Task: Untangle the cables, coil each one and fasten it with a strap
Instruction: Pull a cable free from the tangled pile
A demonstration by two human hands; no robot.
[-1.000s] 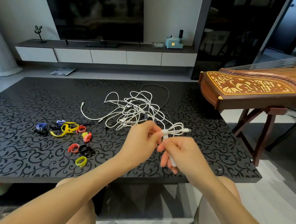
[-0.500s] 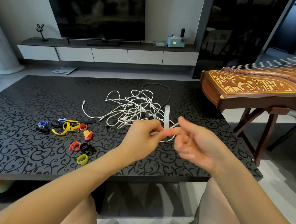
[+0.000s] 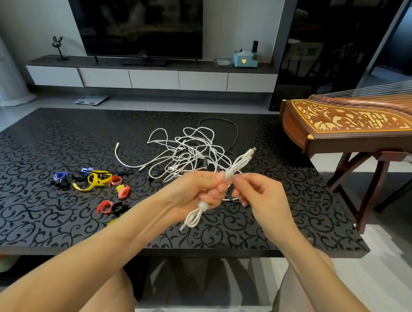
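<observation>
I hold a folded white cable bundle [image 3: 238, 163] above the near middle of the black patterned table [image 3: 26, 206]. My left hand [image 3: 192, 191] grips its middle; a white strap [image 3: 202, 206] wraps the bundle just below that hand, and the looped end hangs beneath. My right hand [image 3: 258, 196] pinches the bundle near the left fingertips. Behind the hands lies a tangle of white cables [image 3: 188, 152] with a black cable [image 3: 233, 133] looping around its far side. Several coloured straps [image 3: 96, 180] lie scattered on the table to the left.
A wooden zither on a stand [image 3: 353, 124] sits close to the table's right edge. Beyond the table are a low TV cabinet [image 3: 154, 79] and a television [image 3: 136, 17]. My knees are under the near table edge.
The white strap, held upright between both hands half a second ago, now sits wound around the bundle. The bundle has turned so its plug end points up and to the right.
</observation>
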